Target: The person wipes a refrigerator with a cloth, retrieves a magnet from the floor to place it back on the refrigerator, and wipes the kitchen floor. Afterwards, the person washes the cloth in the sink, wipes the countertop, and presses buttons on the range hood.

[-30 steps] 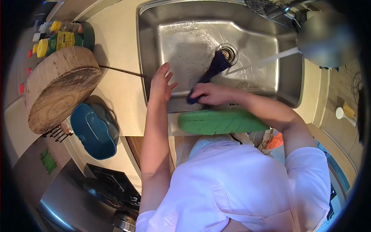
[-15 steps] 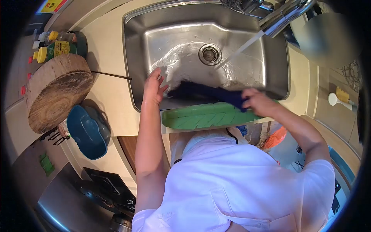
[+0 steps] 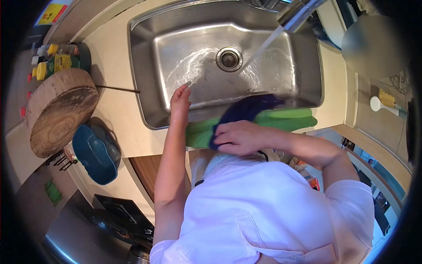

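A dark navy cloth (image 3: 246,109) hangs from my right hand (image 3: 239,137), whose fingers are closed on one end. The cloth is bunched and slightly blurred, lying across a green grooved board (image 3: 285,119) that looks like a washboard. That board rests along the front edge of the steel sink (image 3: 145,94). Over the sink's front left part I hold up my left hand (image 3: 180,101), empty and loosely open, apart from the cloth. Water runs from the faucet (image 3: 299,14) into the basin near the drain (image 3: 229,58).
Left of the sink stand a thick round wooden block (image 3: 63,110), a blue plastic container (image 3: 94,154) and several bottles (image 3: 57,64). A thin dark rod (image 3: 116,89) reaches from the block toward the sink. A white spoon (image 3: 381,105) lies at the right.
My right hand has swept left and toward my body, pulling the cloth's end across the green board. My left hand stays near the same place. The camera view has shifted slightly.
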Available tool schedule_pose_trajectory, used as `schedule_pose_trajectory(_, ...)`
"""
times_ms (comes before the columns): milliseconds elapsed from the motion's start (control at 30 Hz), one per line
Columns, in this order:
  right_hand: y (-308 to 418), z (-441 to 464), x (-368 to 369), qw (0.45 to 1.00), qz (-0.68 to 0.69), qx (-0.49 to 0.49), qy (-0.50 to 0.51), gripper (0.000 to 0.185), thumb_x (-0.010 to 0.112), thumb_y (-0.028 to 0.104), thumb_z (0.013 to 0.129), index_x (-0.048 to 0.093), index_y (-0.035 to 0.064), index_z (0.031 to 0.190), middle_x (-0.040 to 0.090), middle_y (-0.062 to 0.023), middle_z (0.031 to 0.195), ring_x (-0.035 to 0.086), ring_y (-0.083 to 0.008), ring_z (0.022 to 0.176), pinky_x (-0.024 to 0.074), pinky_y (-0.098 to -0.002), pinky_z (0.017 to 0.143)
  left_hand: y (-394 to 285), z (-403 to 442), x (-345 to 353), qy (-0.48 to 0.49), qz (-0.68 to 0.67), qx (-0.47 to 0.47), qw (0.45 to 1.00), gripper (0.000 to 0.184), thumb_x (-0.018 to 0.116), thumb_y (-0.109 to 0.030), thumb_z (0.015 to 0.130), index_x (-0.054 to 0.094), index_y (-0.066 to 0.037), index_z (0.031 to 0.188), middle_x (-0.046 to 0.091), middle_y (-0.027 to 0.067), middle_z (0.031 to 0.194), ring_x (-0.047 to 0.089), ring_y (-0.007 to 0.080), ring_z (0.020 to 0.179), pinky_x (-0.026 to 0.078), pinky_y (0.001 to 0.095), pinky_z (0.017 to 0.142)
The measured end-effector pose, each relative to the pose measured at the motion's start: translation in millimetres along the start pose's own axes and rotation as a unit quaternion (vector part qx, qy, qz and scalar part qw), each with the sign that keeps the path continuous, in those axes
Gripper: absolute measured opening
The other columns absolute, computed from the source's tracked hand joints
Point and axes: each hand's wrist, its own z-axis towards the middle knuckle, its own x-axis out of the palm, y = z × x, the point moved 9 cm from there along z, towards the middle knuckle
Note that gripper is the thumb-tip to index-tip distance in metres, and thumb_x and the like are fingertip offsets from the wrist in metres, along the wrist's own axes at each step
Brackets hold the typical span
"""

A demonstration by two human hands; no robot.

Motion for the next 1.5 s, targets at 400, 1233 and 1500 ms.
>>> schedule_pose_trajectory(400,-164,-84,-97,0.887,0.183,0.251,-0.341,0.023,0.058,0.021,0.088,0.064,0.0039,0.103,0.064,-0.0098,0.082,0.058,-0.0158,0.072,0.0471,-0.0308,0.068,-7,-6,61,0.096,0.014,-0.038,0.995,0.047,0.058,-0.036,0.087,0.049,-0.009,0.125,0.052,0.0045,0.117,0.046,0.0202,0.111,0.044,0.0413,0.084)
schedule_pose_trajectory(1233,-106,-142,-143,0.866,-0.227,0.327,-0.304,0.051,0.074,0.025,0.071,0.056,0.0050,0.115,0.054,-0.0139,0.117,0.051,-0.0329,0.108,0.0432,-0.0410,0.089,1,67,210,0.129,-0.388,-0.159,0.898,0.021,0.046,-0.012,0.082,0.058,0.001,0.094,0.062,0.0167,0.094,0.060,0.0341,0.087,0.049,0.0508,0.083)
schedule_pose_trajectory(1500,-182,-37,-126,0.922,0.019,0.262,-0.284,0.038,0.072,0.021,0.062,0.064,0.0090,0.097,0.063,-0.0129,0.098,0.060,-0.0306,0.097,0.0468,-0.0398,0.086,7,49,200,0.102,-0.409,-0.184,0.888,0.023,0.044,-0.018,0.087,0.055,-0.001,0.099,0.062,0.0143,0.091,0.061,0.0297,0.084,0.051,0.0473,0.077)
